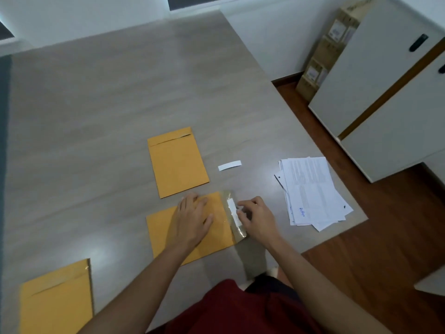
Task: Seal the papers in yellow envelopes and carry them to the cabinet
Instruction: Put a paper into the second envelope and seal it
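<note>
A yellow envelope (168,237) lies near the table's front edge with its flap (234,214) open toward the right. My left hand (191,219) presses flat on the envelope. My right hand (255,216) pinches the white backing strip (231,205) on the flap's glue band. A second yellow envelope (177,162) lies just beyond, flap closed. A third yellow envelope (56,300) lies at the front left. A loose stack of white papers (310,189) sits to the right, near the table's edge.
A peeled white strip (229,165) lies on the grey table (96,116) between the far envelope and the papers. A white cabinet (385,92) with black handles stands at the right on the wooden floor. Cardboard boxes (325,54) lean behind it.
</note>
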### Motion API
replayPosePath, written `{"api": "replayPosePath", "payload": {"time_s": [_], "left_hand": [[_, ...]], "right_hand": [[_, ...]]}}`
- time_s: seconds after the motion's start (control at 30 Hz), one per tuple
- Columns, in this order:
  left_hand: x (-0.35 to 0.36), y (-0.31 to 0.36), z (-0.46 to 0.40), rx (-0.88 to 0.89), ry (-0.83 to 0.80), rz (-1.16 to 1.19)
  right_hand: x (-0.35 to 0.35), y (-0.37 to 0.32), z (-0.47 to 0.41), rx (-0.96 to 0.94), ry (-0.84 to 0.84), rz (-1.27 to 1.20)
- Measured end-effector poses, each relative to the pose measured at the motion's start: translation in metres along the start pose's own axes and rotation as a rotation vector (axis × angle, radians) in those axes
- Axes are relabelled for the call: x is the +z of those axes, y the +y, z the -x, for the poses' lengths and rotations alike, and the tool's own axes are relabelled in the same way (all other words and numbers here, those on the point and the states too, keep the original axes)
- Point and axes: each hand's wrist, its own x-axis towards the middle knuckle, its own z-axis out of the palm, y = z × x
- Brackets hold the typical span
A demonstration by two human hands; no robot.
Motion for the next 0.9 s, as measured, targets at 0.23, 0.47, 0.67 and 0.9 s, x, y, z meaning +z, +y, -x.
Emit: {"api": "replayPosePath", "payload": {"time_s": [0.23, 0.47, 0.67, 0.9], "left_hand": [[0.017, 0.088, -0.035, 0.024, 0.029, 0.118], [0.063, 0.187, -0.065, -0.182, -0.196, 0.376], [0.092, 0.231, -0.080, -0.435, -0.154, 0.506], [0.097, 0.246, -0.092, -0.626, -0.045, 0.614]], "right_hand": [[-0.074, 0.063, -0.016, 0.070, 0.134, -0.006], [-0.149, 0.152, -0.019, 0.272, 0.241, 0.174], [-0.153, 0.185, -0.016, 0.223, 0.134, 0.195], [-0.156, 0.191, -0.020, 0.192, 0.133, 0.161]]}}
